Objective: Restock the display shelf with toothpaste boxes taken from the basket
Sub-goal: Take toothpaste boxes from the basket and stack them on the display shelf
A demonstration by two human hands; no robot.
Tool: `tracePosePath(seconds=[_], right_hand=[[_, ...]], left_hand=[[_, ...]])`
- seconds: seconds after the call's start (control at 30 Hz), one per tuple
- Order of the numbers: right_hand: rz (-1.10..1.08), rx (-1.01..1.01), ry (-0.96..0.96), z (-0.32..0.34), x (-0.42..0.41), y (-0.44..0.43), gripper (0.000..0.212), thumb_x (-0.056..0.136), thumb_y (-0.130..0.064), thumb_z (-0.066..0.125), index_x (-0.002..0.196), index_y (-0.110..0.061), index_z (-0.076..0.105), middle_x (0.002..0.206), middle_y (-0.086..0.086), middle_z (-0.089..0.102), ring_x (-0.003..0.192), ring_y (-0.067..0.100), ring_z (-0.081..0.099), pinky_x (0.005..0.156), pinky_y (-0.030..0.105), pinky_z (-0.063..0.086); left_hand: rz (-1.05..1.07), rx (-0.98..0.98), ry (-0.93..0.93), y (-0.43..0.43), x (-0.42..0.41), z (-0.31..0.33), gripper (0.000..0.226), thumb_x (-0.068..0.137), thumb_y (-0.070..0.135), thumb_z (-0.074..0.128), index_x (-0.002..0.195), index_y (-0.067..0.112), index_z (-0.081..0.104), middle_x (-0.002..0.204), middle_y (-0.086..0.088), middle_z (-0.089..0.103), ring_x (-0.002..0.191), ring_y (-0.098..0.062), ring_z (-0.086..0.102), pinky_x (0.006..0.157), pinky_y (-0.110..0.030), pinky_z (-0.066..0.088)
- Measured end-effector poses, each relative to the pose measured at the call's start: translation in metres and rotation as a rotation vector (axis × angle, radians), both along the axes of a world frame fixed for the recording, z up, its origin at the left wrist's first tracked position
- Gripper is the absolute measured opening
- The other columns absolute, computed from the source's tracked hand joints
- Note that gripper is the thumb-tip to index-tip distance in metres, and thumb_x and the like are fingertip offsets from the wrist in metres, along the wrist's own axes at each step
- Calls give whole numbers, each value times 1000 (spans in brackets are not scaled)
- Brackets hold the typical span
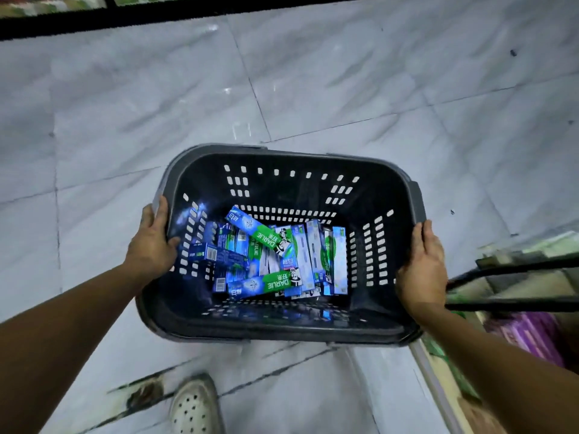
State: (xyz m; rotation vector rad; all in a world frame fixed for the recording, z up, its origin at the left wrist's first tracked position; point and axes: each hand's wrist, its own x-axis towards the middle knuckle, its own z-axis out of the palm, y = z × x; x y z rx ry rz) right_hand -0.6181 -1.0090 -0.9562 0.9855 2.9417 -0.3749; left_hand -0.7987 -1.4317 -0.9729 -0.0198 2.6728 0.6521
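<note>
Presently: grey marble floor [313,73]; dark slotted basket [282,189] held over it; blue-green toothpaste boxes [272,258] heaped loosely on its bottom; left hand [153,242] and right hand [423,267], fingers curled round opposite side rims; white perforated shoe [194,405].

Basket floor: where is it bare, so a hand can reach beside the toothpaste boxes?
In the basket, bare floor shows as a strip between the toothpaste boxes and the far wall, and a narrow one along the near wall. The middle is crowded: boxes lie across each other almost to both side walls. Left hand and right hand grip the rim.
</note>
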Motion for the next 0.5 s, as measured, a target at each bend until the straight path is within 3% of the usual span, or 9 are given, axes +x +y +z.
tracePosePath(seconds=[0.17, 0.5], right_hand=[[-180, 2, 30, -2, -66, 28, 86, 75, 11, 57, 153, -4, 24, 162, 14, 19, 142, 36, 26, 117, 34, 22], [-422, -22, 55, 2, -170, 132, 83, 79, 13, 55, 154, -5, 23, 163, 11, 16, 144, 32, 22, 118, 36, 23]], left_hand=[[-192, 17, 23, 67, -144, 1, 87, 95, 13, 60, 159, 25, 2, 162, -10, 10, 137, -41, 38, 112, -47, 37], [-440, 11, -5, 238, -329, -4, 93, 93, 16, 64, 158, 27, -1, 162, -13, 11, 137, -45, 38, 109, -51, 39]])
